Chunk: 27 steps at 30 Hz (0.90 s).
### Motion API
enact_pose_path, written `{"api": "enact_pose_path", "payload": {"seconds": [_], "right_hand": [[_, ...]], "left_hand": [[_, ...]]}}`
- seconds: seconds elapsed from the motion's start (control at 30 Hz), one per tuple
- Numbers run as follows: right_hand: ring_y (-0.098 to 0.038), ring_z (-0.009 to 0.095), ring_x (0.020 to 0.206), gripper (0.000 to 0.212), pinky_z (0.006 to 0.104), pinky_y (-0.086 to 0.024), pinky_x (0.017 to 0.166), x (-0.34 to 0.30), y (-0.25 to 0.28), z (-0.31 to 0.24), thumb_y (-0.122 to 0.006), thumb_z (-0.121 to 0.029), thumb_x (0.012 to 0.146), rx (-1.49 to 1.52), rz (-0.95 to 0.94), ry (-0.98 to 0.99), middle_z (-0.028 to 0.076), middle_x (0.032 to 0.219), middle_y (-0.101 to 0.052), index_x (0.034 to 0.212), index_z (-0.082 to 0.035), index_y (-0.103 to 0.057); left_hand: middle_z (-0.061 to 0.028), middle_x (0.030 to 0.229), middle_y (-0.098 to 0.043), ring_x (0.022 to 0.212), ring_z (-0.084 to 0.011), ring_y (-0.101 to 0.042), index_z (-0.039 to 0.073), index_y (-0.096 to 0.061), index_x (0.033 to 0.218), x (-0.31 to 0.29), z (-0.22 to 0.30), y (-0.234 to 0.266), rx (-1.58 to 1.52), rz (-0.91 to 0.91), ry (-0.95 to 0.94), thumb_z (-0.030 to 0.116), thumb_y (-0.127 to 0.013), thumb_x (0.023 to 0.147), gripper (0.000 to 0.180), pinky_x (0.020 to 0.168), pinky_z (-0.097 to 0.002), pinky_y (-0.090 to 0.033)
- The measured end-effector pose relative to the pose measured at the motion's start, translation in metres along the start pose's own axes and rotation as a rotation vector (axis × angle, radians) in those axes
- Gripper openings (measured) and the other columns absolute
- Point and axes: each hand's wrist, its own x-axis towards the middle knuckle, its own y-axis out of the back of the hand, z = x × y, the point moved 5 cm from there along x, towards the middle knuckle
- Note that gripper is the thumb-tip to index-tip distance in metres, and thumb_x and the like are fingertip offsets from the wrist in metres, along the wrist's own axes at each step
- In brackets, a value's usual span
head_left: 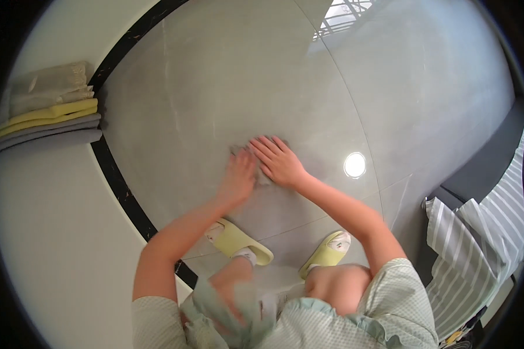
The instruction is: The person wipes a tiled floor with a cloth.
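Observation:
A crumpled grey cloth (pixel 263 177) lies on the shiny floor, mostly hidden beneath my hands. My right hand (pixel 279 164) rests flat over it, fingers stretched out and slightly apart, pointing forward and left. Beside it, my left hand (pixel 239 174) is also laid on the cloth, its fingers extended forward but smeared by motion. A bit of cloth shows past the left fingertips. The two hands are close together, nearly touching.
Yellow-green slippers, left (pixel 247 243) and right (pixel 326 253), are on my feet just behind the hands. Folded textiles (pixel 52 113) are stacked at the left by a white wall with black skirting (pixel 117 177). Striped grey fabric (pixel 477 238) hangs at the right.

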Motion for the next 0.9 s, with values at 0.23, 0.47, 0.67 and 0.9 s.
{"api": "enact_pose_path", "payload": {"seconds": [0.23, 0.47, 0.67, 0.9], "right_hand": [[-0.03, 0.024, 0.138, 0.056, 0.0448, -0.021, 0.114, 0.048, 0.017, 0.029, -0.048, -0.026, 0.089, 0.008, 0.175, 0.003, 0.005, 0.149, -0.036, 0.141, -0.007, -0.039], [-0.024, 0.022, 0.142, 0.063, 0.0428, -0.019, 0.116, -0.11, 0.02, 0.032, -0.048, -0.023, 0.084, -0.108, -0.046, -0.237, 0.004, 0.152, -0.031, 0.145, -0.01, -0.035], [-0.027, 0.024, 0.141, 0.061, 0.0442, -0.017, 0.116, -0.209, 0.02, 0.03, -0.045, -0.021, 0.085, -0.069, -0.074, -0.308, 0.006, 0.151, -0.033, 0.144, -0.008, -0.037], [-0.032, 0.025, 0.138, 0.059, 0.0469, -0.022, 0.113, -0.088, 0.03, 0.051, -0.048, -0.022, 0.085, -0.005, 0.091, -0.193, 0.005, 0.149, -0.036, 0.143, -0.01, -0.039]], "left_hand": [[-0.0255, 0.151, -0.02, 0.143, -0.0381, -0.013, -0.008, -0.022, 0.144, 0.034, -0.01, 0.042, 0.066, 0.325, 0.136, 0.028, -0.059, 0.083, 0.079, 0.115, -0.0551, -0.01], [-0.026, 0.152, -0.02, 0.143, -0.0395, -0.013, -0.009, -0.026, 0.143, 0.021, 0.137, -0.025, -0.105, 0.342, 0.045, 0.032, -0.061, 0.077, 0.085, 0.115, -0.0554, -0.01], [-0.0258, 0.152, -0.019, 0.144, -0.0393, -0.013, -0.009, -0.024, 0.143, -0.001, 0.224, -0.057, -0.196, 0.288, -0.076, 0.034, -0.06, 0.078, 0.086, 0.115, -0.0552, -0.01], [-0.0254, 0.153, -0.016, 0.143, -0.0412, -0.01, -0.008, -0.019, 0.145, 0.039, 0.128, -0.011, -0.106, 0.395, 0.16, 0.029, -0.06, 0.078, 0.086, 0.115, -0.0585, -0.007]]}}
